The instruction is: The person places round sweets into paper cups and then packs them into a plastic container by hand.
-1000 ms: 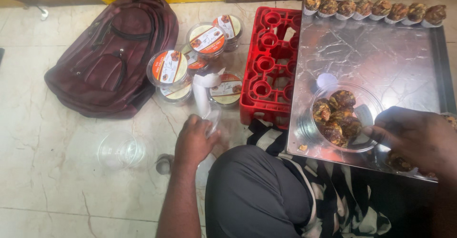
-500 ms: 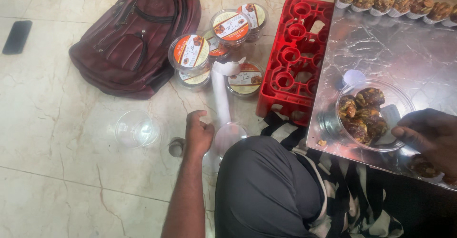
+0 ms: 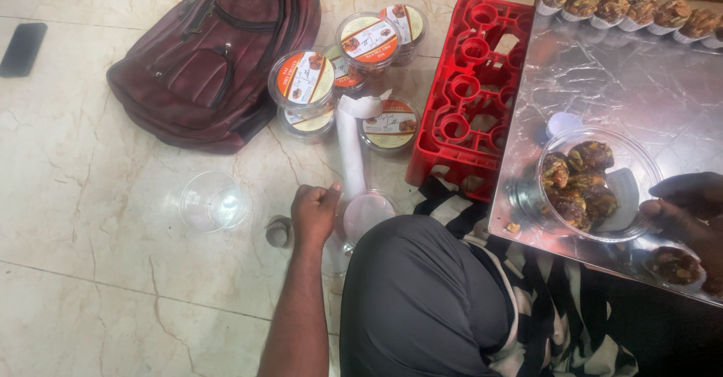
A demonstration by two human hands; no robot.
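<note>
Left hand [image 3: 315, 213] is clenched on a lid [image 3: 367, 215] from the sleeve [image 3: 350, 151] on the floor; a hasty tug could topple the tubs [image 3: 304, 83]. Right hand [image 3: 687, 211] grips the bowl [image 3: 595, 183] near the tabletop [image 3: 602, 83] edge; it could slide off.

A cluster of round clear tubs stands in the upper middle of the frame, between the maroon backpack and the red crate. The nearest-left tub [image 3: 303, 82] has a lid label split orange and cream; below it a second tub [image 3: 307, 123] shows a cream label. The central tub [image 3: 368, 39] carries an orange-and-white label, and the far tub [image 3: 404, 21] behind it has the same colours. A lower tub [image 3: 389, 124] bears a cream label with an orange rim. A dark phone [image 3: 23, 48], screen black, lies at upper left.
</note>
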